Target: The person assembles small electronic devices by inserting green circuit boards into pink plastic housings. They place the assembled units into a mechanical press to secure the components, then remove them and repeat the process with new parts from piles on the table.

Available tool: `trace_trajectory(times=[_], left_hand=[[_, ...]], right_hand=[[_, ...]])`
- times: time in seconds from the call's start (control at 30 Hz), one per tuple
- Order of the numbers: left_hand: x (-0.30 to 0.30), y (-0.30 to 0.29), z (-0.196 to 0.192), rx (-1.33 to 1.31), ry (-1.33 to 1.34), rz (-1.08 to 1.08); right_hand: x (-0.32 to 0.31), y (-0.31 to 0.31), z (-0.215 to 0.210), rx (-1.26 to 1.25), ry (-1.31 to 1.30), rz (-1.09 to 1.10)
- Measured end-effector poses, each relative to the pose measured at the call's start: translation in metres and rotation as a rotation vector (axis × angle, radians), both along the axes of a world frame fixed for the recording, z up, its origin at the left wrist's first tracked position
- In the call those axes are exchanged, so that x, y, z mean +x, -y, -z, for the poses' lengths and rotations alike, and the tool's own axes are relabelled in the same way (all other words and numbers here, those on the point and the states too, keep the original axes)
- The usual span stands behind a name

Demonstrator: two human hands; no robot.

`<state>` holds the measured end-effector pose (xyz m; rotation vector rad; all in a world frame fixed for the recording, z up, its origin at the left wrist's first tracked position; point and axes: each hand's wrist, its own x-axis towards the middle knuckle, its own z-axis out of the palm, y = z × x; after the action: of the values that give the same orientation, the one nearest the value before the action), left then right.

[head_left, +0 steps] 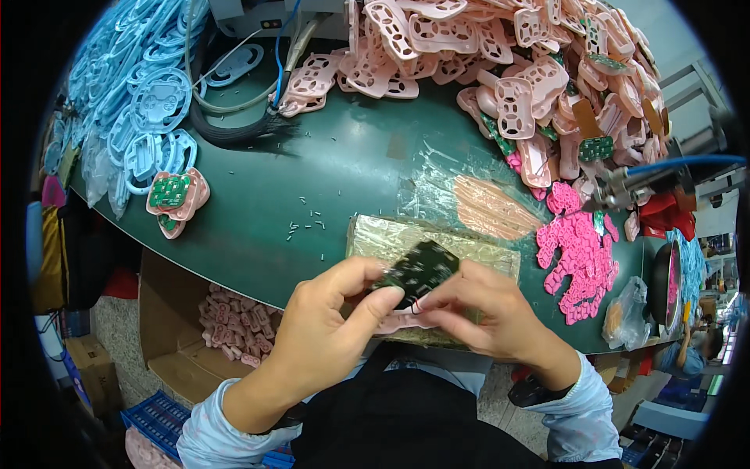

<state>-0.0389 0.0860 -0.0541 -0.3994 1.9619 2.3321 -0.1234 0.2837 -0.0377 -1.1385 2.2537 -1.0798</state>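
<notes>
Between my two hands is a dark green circuit board (423, 270), tilted over a pale pink plastic shell (397, 323) that is mostly hidden by my fingers. My left hand (344, 309) pinches the board's left edge between thumb and fingers. The fingertips of my right hand (488, 309) are pressed together at the board's lower right, by a thin red and dark wire (416, 306); the exact grip is blurred. Both hands are above a block wrapped in clear tape (367, 234) at the table's near edge.
Pale pink shells (516, 102) are heaped at the back right, and pink rubber keypads (578, 258) lie right. Blue plastic frames (160, 102) pile up left, near a shell with a board (172, 191). Small screws (305, 223) dot the green table (258, 187). A screwdriver (625, 187) hangs right.
</notes>
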Motion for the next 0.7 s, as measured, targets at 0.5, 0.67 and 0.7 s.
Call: trace_trajectory(times=[0.5, 0.67, 0.7], left_hand=[[0.003, 0.023, 0.008, -0.532, -0.498, 0.307], [0.006, 0.025, 0.008, -0.658, -0.647, 0.381], [0.006, 0.024, 0.007, -0.682, -0.663, 0.383]], right_hand=[[-0.006, -0.007, 0.001, 0.035, -0.018, -0.027], [-0.003, 0.007, -0.013, 0.209, 0.089, 0.056], [-0.002, 0.008, -0.013, 0.205, 0.072, 0.055]])
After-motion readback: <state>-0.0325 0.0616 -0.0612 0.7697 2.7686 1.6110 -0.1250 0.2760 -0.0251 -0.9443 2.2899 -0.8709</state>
